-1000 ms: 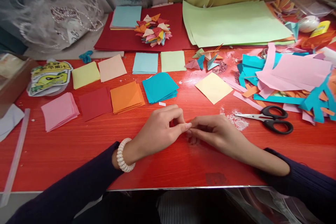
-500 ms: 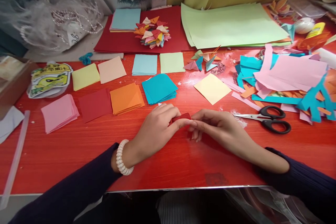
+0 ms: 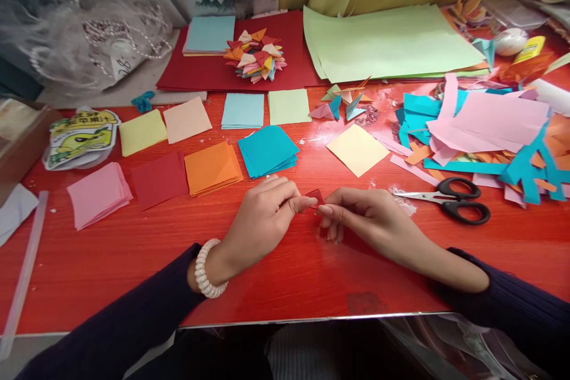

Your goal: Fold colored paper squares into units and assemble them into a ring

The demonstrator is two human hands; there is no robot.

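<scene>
A small folded piece of dark red paper (image 3: 317, 196) is pinched between my two hands above the table's front half. My left hand (image 3: 271, 208), with a pale coil band at the wrist, grips its left side between thumb and fingers. The thumb and forefinger of my right hand (image 3: 365, 214) hold its right edge, the other fingers curled beneath. Much of the paper is hidden by the fingers. Just beyond lie stacks of teal (image 3: 268, 151), orange (image 3: 212, 168) and red paper squares (image 3: 160, 180), and a cream square (image 3: 357, 150).
Black-handled scissors (image 3: 463, 200) lie right of my right hand, near a heap of paper scraps (image 3: 490, 122). A ring of folded paper pieces (image 3: 256, 56) sits at the back on red sheets. Pink squares (image 3: 98, 195) and a clear strip (image 3: 27, 267) are at left.
My left thumb has drawn back leftward from my right fingertips, and more of the folded red paper shows between the hands. The whole view has shifted slightly.
</scene>
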